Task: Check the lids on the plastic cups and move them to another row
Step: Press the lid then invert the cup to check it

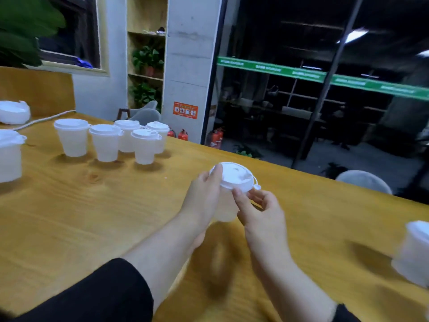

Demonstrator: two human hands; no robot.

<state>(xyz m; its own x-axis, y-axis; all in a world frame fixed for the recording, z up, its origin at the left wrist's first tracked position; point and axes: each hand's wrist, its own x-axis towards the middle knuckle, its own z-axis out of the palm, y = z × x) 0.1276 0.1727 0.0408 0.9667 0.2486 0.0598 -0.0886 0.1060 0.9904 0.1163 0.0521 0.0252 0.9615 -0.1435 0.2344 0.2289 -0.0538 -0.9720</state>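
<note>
Your left hand (204, 194) wraps the translucent cup (226, 209), held above the wooden table (69, 217), thumb on the lid (234, 176). Your right hand (260, 210), fingers curled, pinches the lid's near rim. Press around the whole rim evenly while steadying the cup body without squeezing. Farther left, five lidded cups (106, 142) stand clustered together.
</note>
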